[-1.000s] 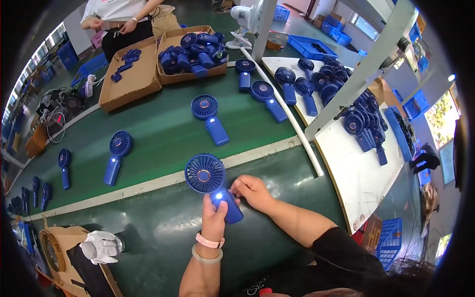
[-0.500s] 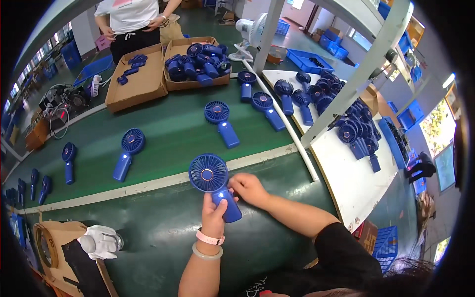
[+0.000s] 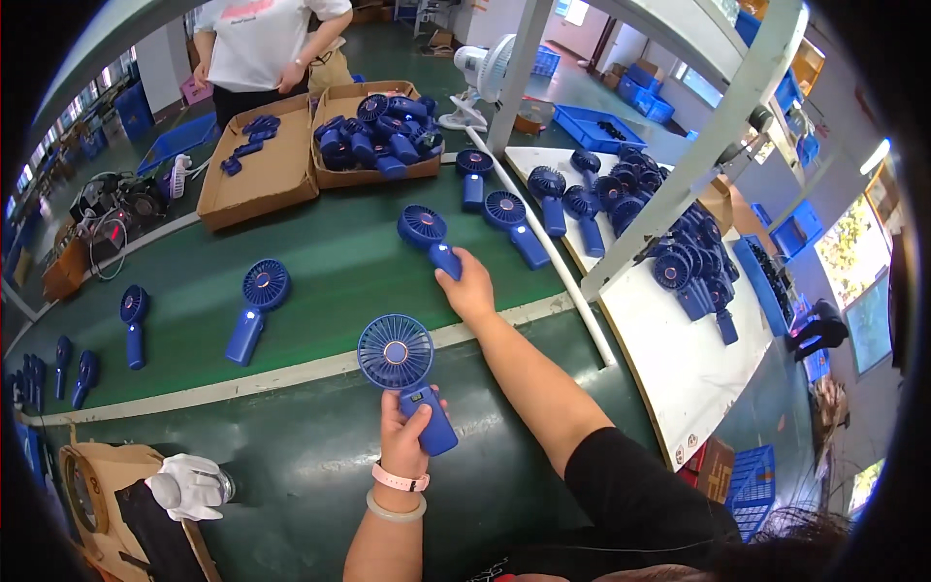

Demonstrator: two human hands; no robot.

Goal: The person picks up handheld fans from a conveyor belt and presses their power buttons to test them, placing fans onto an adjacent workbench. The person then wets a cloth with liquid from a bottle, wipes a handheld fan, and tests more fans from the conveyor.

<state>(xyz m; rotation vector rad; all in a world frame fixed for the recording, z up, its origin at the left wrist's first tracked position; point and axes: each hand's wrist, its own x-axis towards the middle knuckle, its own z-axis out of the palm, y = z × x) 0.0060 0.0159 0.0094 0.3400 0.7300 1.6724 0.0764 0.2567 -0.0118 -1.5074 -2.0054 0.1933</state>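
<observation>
In my left hand (image 3: 402,436) is a blue handheld fan (image 3: 396,352), its round grille up and my fingers wrapped round the handle. A small dark display shows on that handle, above my thumb. My right hand (image 3: 468,289) reaches forward over the green belt and grips the handle end of a second blue handheld fan (image 3: 423,225). That fan is tilted; whether it still touches the belt I cannot tell. Close to its right lies another blue fan (image 3: 505,208), with one more fan (image 3: 473,165) behind it.
Several fans lie along the green belt (image 3: 320,286) to the left. Two cardboard boxes (image 3: 257,184) with fans stand across the belt. Fans are heaped on a white board (image 3: 669,359) at right, beside a white tube (image 3: 553,252) and metal post (image 3: 669,175). Another person (image 3: 257,48) stands opposite.
My right hand has left the held fan's side and moved forward onto the fan on the belt, which has tilted. The held fan's handle light no longer glows white.
</observation>
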